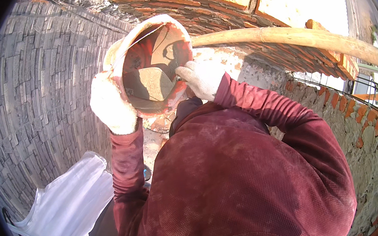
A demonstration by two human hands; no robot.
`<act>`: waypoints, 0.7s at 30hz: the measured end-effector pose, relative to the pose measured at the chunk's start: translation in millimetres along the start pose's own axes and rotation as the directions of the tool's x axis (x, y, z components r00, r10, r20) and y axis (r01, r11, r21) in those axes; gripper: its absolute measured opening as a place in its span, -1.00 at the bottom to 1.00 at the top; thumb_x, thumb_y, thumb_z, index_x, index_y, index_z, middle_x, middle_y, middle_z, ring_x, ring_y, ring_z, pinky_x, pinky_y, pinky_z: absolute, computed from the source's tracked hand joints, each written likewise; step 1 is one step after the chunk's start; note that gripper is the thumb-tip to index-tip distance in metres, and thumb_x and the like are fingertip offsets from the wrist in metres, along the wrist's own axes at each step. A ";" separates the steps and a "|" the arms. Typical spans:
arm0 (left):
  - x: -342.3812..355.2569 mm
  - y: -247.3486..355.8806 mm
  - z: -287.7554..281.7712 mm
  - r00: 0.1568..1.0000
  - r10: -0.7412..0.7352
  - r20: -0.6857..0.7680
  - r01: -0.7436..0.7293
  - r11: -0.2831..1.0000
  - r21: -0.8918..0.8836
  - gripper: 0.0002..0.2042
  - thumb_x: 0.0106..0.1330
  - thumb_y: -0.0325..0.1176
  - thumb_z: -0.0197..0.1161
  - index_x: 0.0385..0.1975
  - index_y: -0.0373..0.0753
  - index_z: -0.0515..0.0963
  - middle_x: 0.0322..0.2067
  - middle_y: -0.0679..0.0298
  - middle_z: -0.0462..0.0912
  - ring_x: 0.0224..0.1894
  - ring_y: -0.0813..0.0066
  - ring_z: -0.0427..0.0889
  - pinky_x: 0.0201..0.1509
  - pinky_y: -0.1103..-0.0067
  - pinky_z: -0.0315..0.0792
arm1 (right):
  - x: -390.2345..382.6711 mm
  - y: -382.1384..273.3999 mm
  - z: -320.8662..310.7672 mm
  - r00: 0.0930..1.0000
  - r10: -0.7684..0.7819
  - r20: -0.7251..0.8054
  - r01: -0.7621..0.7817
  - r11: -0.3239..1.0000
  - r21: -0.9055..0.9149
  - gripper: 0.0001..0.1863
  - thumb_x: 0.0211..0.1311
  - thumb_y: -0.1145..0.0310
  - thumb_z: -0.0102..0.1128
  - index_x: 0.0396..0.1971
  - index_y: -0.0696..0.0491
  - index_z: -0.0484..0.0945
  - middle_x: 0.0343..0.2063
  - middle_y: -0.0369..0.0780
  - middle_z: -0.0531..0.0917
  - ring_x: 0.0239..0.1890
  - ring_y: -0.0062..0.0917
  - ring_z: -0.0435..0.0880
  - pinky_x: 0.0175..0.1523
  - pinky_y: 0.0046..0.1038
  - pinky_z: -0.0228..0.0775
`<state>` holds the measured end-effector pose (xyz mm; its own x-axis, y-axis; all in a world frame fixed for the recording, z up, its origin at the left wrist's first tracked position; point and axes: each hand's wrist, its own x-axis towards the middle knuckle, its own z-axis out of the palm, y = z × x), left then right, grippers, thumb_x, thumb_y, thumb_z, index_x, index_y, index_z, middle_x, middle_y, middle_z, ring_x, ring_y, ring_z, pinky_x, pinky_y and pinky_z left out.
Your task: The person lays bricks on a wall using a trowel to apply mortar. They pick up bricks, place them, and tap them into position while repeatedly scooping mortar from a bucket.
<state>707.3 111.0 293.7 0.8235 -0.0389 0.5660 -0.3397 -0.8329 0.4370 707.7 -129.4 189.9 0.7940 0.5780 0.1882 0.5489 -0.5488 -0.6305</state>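
A dusty reddish bucket (185,37), smeared with pale mortar, is tilted so that its open mouth faces me. A thin white cord or wire handle crosses the mouth. My left hand (113,105), in a white work glove, is closed against the bucket's left side. My right hand (203,77), gloved too, is at the right rim with bent fingers reaching just inside. A small metallic bit shows at those fingertips; what they grip is mostly hidden. Inside lies a flat grey shape (148,83) with a rounded edge; whether it is a tool blade or mortar I cannot tell.
A bamboo pole (272,34) runs from behind the bucket to the right. Brick walling (215,16) stands beyond it, and a rough brick-and-mortar wall (351,124) at right. Grey stone-patterned wall (43,87) fills the left. White cloth (71,202) hangs at lower left.
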 end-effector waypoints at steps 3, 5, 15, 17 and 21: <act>-8.4 -3.9 13.6 0.999 -0.030 -0.023 0.027 0.994 -0.102 -0.81 0.48 -0.39 0.09 -0.15 -0.40 0.55 -0.26 0.08 0.63 -0.22 0.19 0.63 -0.09 0.41 0.50 | -4.7 12.0 9.6 0.995 0.039 -0.087 -0.030 0.994 0.107 -0.54 -0.02 0.42 0.35 -0.03 0.07 0.51 -0.34 -0.13 0.59 -0.25 -0.16 0.63 -0.18 -0.18 0.50; -16.5 -11.0 26.3 0.997 -0.075 -0.024 0.069 0.982 -0.173 -0.79 0.49 -0.38 0.07 -0.15 -0.40 0.55 -0.24 0.08 0.63 -0.20 0.20 0.63 -0.07 0.42 0.49 | -9.5 19.1 14.8 0.992 0.069 -0.103 -0.051 0.986 0.161 -0.59 0.02 0.43 0.34 -0.06 0.07 0.53 -0.33 -0.11 0.60 -0.25 -0.14 0.64 -0.19 -0.18 0.51; -25.6 -96.8 95.6 0.994 -0.099 0.036 0.104 0.964 -0.244 -0.87 0.44 -0.47 0.09 -0.14 -0.33 0.54 -0.23 0.08 0.56 -0.21 0.16 0.58 -0.13 0.39 0.50 | -62.7 55.4 56.0 0.902 0.256 -0.347 -0.268 0.963 0.012 -0.47 0.22 0.35 0.31 0.20 0.12 0.48 -0.01 0.00 0.64 0.03 -0.13 0.65 0.16 -0.26 0.48; -28.7 -123.2 109.8 0.986 -0.117 0.115 0.141 0.964 -0.227 -0.84 0.48 -0.45 0.02 -0.17 -0.34 0.54 -0.27 0.15 0.55 -0.22 0.32 0.56 -0.08 0.49 0.46 | -71.3 58.0 59.9 0.874 0.374 -0.310 -0.359 0.927 0.107 -0.48 0.21 0.34 0.31 0.18 0.13 0.50 0.02 0.01 0.64 0.06 -0.14 0.65 0.19 -0.26 0.47; -40.5 -174.1 131.7 0.979 -0.128 0.157 0.153 0.976 -0.155 -0.81 0.38 -0.46 0.10 -0.08 -0.29 0.56 -0.22 0.10 0.56 -0.14 0.12 0.57 -0.06 0.35 0.49 | -79.6 53.6 67.4 0.677 0.651 -0.344 -0.613 0.757 0.227 -0.49 0.17 0.31 0.38 0.12 0.12 0.52 -0.06 -0.01 0.66 0.01 -0.15 0.67 0.13 -0.29 0.49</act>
<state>792.9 184.9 102.6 0.9214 -0.0184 0.3882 -0.2764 -0.7332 0.6213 656.3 -164.1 90.3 0.9844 -0.1740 -0.0243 -0.1306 -0.6324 -0.7635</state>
